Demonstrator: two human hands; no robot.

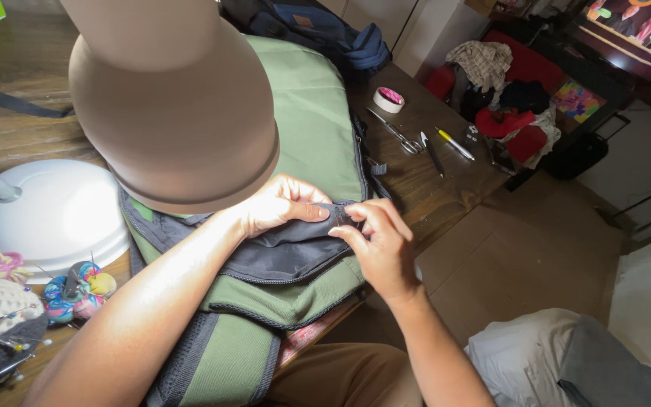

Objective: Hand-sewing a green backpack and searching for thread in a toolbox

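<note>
Dark fabric flap (295,249) of the green backpack (318,128) sits at frame centre, on the wooden surface (431,181). Left hand (276,203) pinches the flap's upper edge, thumb flat along it. Right hand (378,241) grips the same edge just beside it, fingers curled; fingertips of both hands nearly touching. Backpack runs from upper centre down to the bottom edge. Brown lamp shade (175,105) fills the upper left, its white base (54,218) at left. Pincushions (77,290) at lower left. Upper right of the backpack: tape roll (389,99), scissors (395,133), pens (453,143).
</note>
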